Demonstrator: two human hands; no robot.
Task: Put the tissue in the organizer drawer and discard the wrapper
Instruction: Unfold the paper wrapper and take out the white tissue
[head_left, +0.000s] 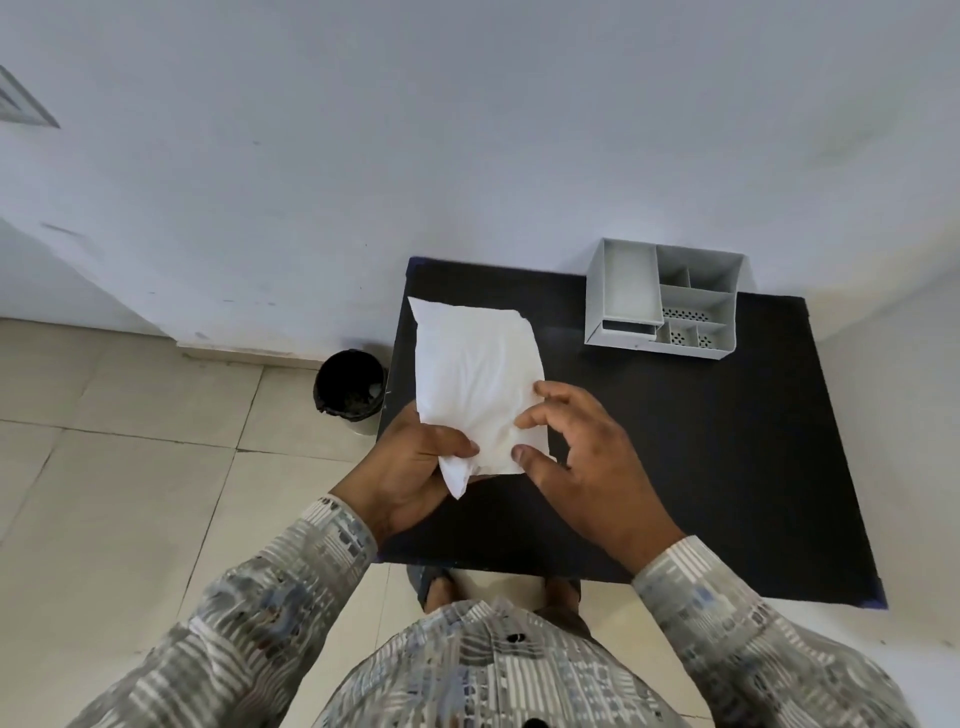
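A white wrapped tissue pack (475, 374) is held above the left part of the black table (701, 441). My left hand (410, 467) grips its near left corner. My right hand (587, 457) touches its near right edge with thumb and fingertips, fingers spread. The grey desk organizer (667, 301) stands at the table's far edge against the wall; its small drawer (628, 327) sits low at the front left, and I cannot tell whether it is pulled out.
A black-lined waste bin (350, 387) stands on the tiled floor just left of the table, with some scraps in it. The white wall runs behind the table. My feet show below the table's near edge.
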